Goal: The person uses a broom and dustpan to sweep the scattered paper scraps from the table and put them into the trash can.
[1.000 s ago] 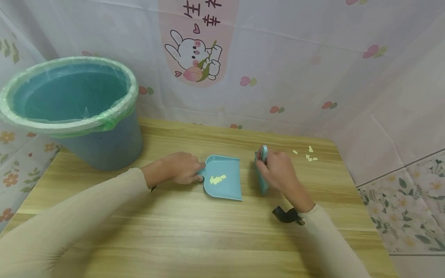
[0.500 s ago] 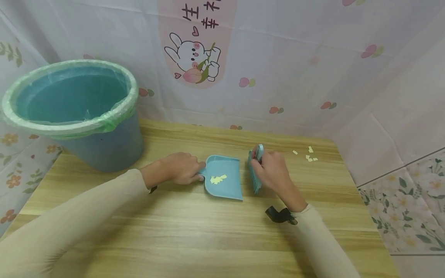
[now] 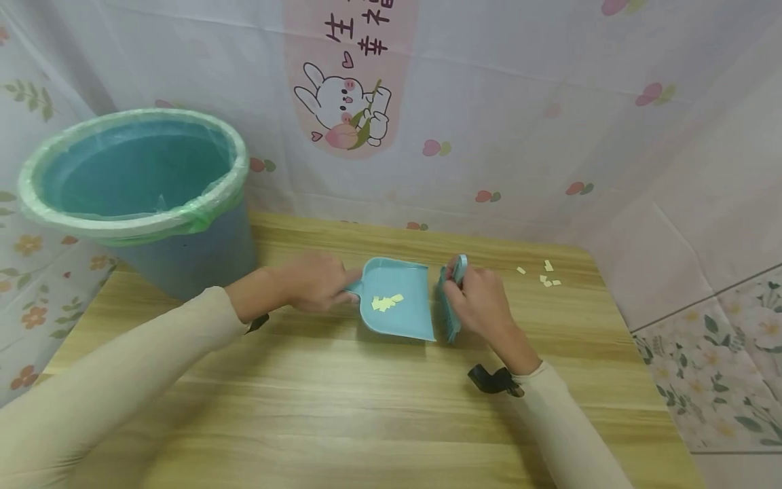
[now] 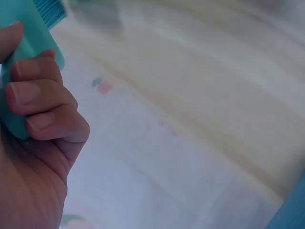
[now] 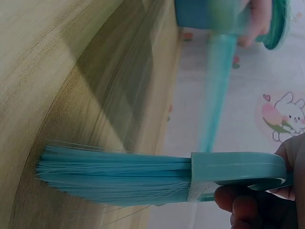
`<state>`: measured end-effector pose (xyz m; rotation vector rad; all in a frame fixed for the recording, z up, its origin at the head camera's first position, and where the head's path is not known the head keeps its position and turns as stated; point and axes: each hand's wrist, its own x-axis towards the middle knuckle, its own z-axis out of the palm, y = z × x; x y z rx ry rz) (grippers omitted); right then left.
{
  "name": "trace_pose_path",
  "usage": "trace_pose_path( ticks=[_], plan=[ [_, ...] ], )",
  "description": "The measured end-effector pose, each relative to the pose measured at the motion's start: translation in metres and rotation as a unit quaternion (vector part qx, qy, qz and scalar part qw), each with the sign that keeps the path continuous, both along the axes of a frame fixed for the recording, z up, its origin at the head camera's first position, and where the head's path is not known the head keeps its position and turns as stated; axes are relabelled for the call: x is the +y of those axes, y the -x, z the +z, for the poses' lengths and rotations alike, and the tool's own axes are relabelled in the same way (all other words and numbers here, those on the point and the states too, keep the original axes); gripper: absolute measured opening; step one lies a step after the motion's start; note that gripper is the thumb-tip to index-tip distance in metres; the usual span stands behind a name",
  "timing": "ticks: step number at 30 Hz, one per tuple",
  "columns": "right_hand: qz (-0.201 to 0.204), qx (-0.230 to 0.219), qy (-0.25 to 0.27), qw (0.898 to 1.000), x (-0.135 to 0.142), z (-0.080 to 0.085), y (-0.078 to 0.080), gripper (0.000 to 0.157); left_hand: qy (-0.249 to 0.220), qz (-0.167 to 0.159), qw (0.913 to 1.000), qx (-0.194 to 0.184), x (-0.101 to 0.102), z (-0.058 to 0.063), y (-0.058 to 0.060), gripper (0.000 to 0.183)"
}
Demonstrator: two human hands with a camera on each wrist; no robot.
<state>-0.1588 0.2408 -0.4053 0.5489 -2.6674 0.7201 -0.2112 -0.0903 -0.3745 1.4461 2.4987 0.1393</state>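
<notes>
My left hand grips the handle of a light-blue dustpan, its fingers curled round it in the left wrist view. Several small pale-yellow paper pieces lie in a cluster on the pan. Raised above the tabletop, the dustpan shows blurred in the right wrist view. Just right of the pan's open edge, my right hand holds a matching small hand brush by its handle. The brush's blue bristles reach down close to the wood.
A blue bin with a clear liner folded over its rim stands at the table's back left. Several more paper scraps lie on the wooden table at the back right. A printed curtain hangs behind the table.
The dustpan has risen off the table in my left hand, its paper pieces still on it. My right hand and the brush first moved left toward the pan, then stayed nearly in place.
</notes>
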Motion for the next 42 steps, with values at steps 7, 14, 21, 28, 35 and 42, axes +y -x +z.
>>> trace_pose_path(
  ticks=[7,14,21,28,35,42],
  plan=[
    [-0.003,0.012,0.011,1.0,0.002,0.0,0.001,0.016,-0.033,-0.005,0.9994,-0.012,-0.014,0.034,-0.003,0.027],
    [-0.005,0.017,0.012,1.0,0.006,-0.002,0.001,0.013,-0.035,-0.009,0.9986,0.039,-0.022,0.073,-0.014,0.027],
    [0.002,0.02,0.018,1.0,0.007,-0.001,0.001,0.013,-0.039,0.009,0.9954,0.088,-0.032,0.115,-0.025,0.027],
    [-0.004,0.008,0.02,1.0,0.008,-0.001,0.001,0.014,-0.032,0.046,0.9914,0.118,-0.053,0.145,-0.028,0.026],
    [-0.009,0.01,0.019,1.0,0.008,-0.001,0.002,0.014,-0.057,0.086,0.9828,0.153,-0.086,0.157,-0.022,0.025],
    [-0.013,0.004,0.019,1.0,0.008,-0.003,0.002,0.015,-0.066,0.117,0.9714,0.196,-0.13,0.165,-0.019,0.019]
  ],
)
